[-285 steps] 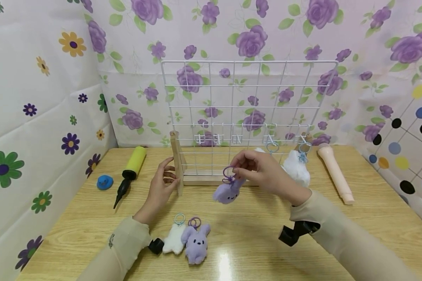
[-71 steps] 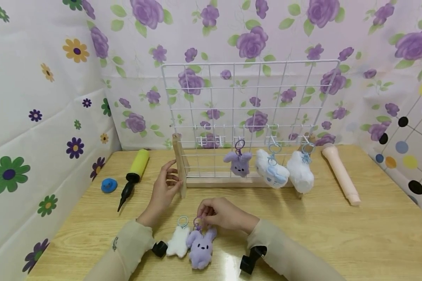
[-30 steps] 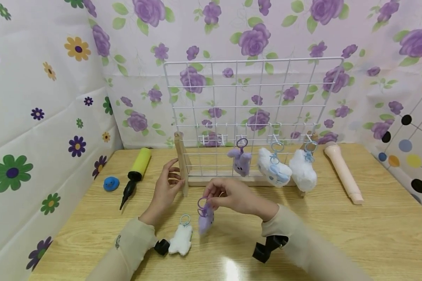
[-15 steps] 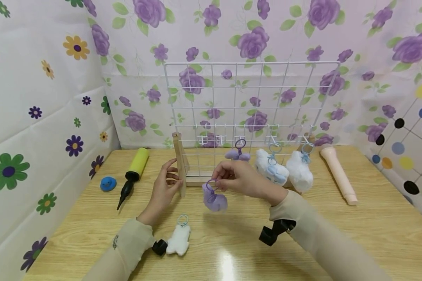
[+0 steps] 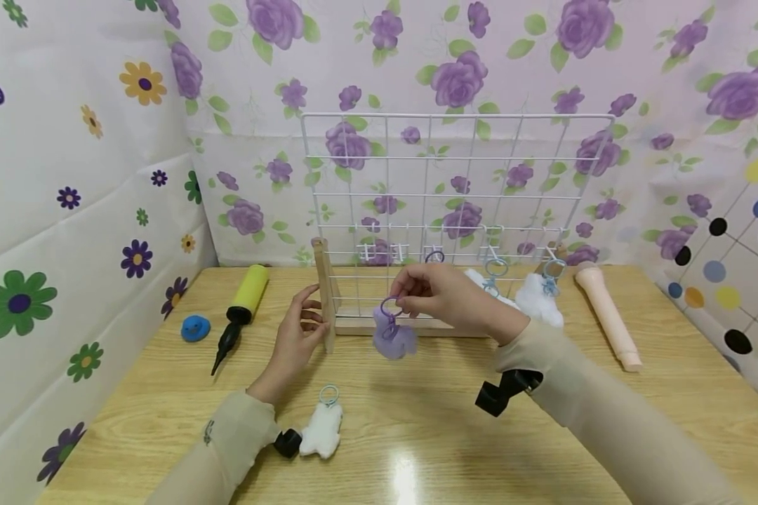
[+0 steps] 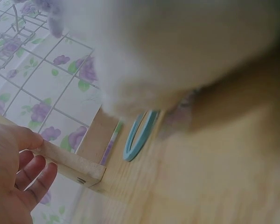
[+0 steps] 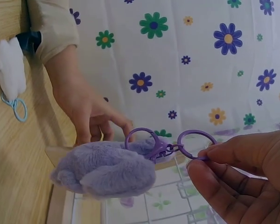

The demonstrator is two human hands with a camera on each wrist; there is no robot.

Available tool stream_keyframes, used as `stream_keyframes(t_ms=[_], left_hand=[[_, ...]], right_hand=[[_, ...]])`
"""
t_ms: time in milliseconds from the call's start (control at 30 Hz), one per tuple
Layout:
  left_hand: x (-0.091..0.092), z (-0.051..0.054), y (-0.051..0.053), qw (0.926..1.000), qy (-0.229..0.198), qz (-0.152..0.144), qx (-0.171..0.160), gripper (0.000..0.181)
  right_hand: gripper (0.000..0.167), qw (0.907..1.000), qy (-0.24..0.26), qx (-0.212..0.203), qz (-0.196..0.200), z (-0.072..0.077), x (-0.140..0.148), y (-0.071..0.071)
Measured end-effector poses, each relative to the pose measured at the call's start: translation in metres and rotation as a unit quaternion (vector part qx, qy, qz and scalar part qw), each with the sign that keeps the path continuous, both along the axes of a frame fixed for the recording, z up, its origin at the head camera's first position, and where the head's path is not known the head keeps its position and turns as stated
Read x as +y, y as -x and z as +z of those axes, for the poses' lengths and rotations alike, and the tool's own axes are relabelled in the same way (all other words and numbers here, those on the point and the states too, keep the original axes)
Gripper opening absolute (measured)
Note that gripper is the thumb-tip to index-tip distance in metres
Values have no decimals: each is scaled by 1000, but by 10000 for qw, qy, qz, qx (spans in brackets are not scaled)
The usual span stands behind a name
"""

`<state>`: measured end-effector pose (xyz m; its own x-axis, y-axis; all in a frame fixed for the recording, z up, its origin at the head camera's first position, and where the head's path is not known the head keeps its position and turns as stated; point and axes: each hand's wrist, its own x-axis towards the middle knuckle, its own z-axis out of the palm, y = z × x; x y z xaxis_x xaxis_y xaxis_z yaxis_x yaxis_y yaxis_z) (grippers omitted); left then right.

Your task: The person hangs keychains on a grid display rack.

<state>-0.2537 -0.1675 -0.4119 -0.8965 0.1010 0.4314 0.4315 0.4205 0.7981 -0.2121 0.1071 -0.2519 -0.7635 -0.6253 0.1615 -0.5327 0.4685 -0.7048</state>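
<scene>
My right hand (image 5: pixel 445 293) pinches the purple ring (image 7: pixel 194 131); the purple plush (image 5: pixel 394 344) dangles. My left hand (image 5: pixel 296 335) grips the wooden post (image 5: pixel 324 291).

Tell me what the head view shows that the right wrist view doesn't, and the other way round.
Only the head view: the yellow pump, blue toy, pale pink tube and two white plush toys hanging on the rack.

Only the right wrist view: the small links by the held purple ring, indistinct from the head.

Both: the right hand pinching that ring, the purple plush dangling, the left hand at the wooden stand, and the white plush lying on the table.
</scene>
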Motion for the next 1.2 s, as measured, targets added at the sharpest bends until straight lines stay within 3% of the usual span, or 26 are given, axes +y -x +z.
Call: stream_keyframes(t_ms=[367,600,1200], left_hand=[[0,0,0,10000,-22,2,-45,66],[0,-1,0,10000,15,28,32,68],[0,1,-1,9998,8,23,-201,68]], right_hand=[[9,9981,-172,485,-345,20,10,14],[8,9958,-375,555,-625,30,13,21],[6,9858,-1023,1001,-878,37,3,33]])
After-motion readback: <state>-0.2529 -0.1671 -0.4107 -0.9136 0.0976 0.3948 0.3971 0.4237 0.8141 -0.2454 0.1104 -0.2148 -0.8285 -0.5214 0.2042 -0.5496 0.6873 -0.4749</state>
